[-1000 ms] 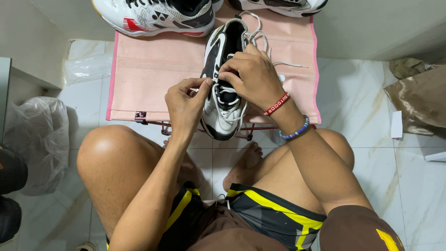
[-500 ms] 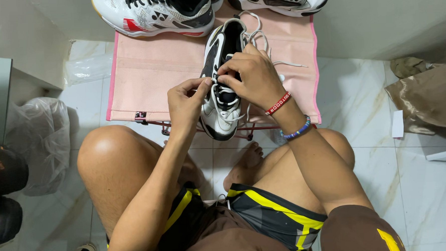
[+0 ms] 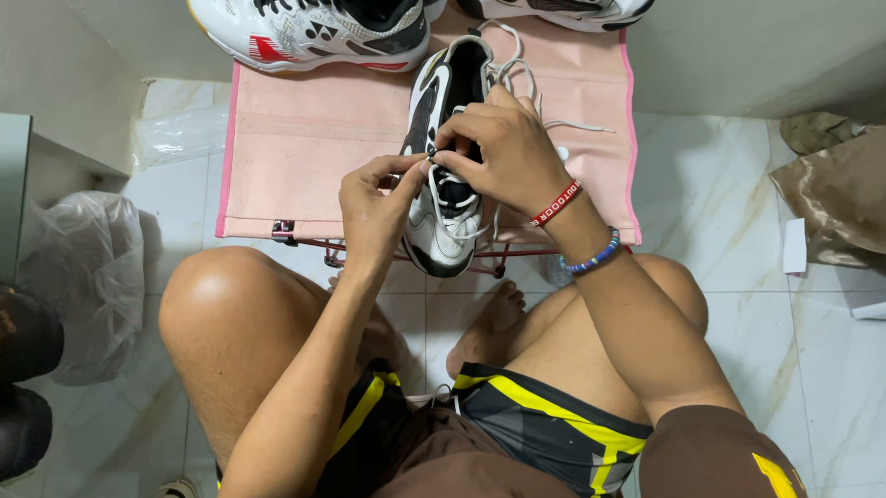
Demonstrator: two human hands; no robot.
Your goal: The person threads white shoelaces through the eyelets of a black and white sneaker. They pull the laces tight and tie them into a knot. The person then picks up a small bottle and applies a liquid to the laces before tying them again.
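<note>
Two shoes (image 3: 314, 21) cut off above

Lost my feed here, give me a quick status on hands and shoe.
Left hand and right hand both pinching white lace. Black-and-white shoe on pink stool. Nothing in the way.

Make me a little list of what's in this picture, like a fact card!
Place: pink cloth rack over a white tiled floor
Left hand: pinching the white lace
Right hand: gripping the lace on the black-and-white shoe
Shoe: lying on the rack, toe toward the person
Wrist: red band, blue bead bracelet
Nearby: two more shoes at the rack's far edge
</note>
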